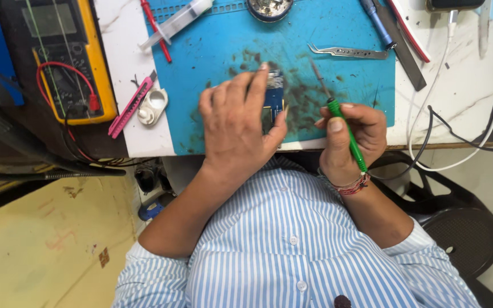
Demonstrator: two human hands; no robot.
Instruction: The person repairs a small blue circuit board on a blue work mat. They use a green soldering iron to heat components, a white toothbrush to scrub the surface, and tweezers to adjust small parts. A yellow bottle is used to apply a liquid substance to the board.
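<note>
Pinched flat under the left hand [236,122], its grip closed on the edges, the small blue circuit board [275,97] sits on the stained blue mat [212,51] at the bench front, looking light, stiff and fragile, while the right hand [354,137] clasps a green-handled soldering iron [343,122] beside it.

Mat [218,34]: on the table [122,45], right in front of me.
Circuit board [274,94]: on the mat, under my left hand [238,122].
Soldering iron [338,117]: in my right hand [352,137], just right of the board, tip over the mat.
Tweezers [349,53]: on the mat, beyond my right hand.
Syringe [178,21]: at the mat's far left edge.
Multimeter [64,57]: far left, off the mat.
</note>
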